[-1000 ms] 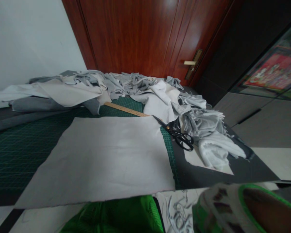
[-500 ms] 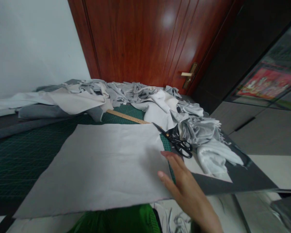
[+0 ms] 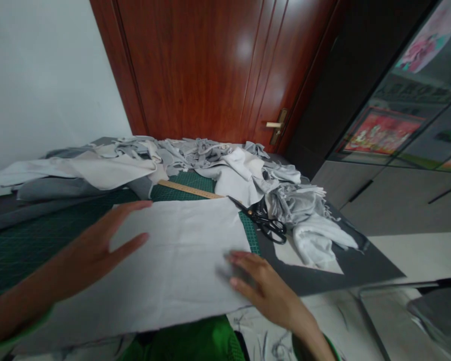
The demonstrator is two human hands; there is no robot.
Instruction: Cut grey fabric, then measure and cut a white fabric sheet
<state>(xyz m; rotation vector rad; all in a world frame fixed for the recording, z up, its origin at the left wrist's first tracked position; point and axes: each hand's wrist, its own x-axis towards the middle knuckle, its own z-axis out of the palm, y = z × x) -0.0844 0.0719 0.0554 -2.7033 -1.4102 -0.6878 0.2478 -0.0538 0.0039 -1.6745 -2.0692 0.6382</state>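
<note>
Though flat, faintly creased white cloth (image 3: 184, 250)

There is just one camera. It sits on the person's head and looks forward and down, from up close, over the table (image 3: 361, 265) to the door (image 3: 195, 70). No other view shares any part with it.

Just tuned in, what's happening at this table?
A person has both hands over a sheet of pale cloth, the left hand at its left part and the right hand near its right edge. The cloth lies on a green cutting mat. Black scissors and a wooden ruler lie by its far edge, with heaped scraps beyond.
</note>
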